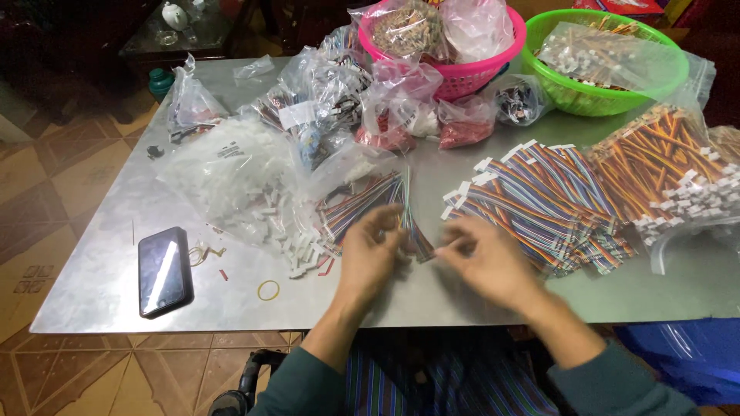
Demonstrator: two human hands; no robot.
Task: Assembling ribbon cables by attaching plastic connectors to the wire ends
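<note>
My left hand (370, 254) pinches the near end of a bundle of multicoloured ribbon wires (385, 196) that fans out across the grey metal table (100, 293). My right hand (482, 258) is close beside it, fingers curled towards the same wire ends; it is blurred, so whether it grips them is unclear. A scatter of small white plastic connectors (297, 250) lies just left of my left hand. To the right of my right hand lies a large flat stack of rainbow wire harnesses with white plugs (539, 200).
A dark phone (163, 271) and a yellow rubber band (268, 290) lie at the near left. Clear bags of parts (231, 173) crowd the middle. A pink basket (455, 38) and a green basket (605, 58) stand at the back. Orange-striped wires (663, 166) lie far right.
</note>
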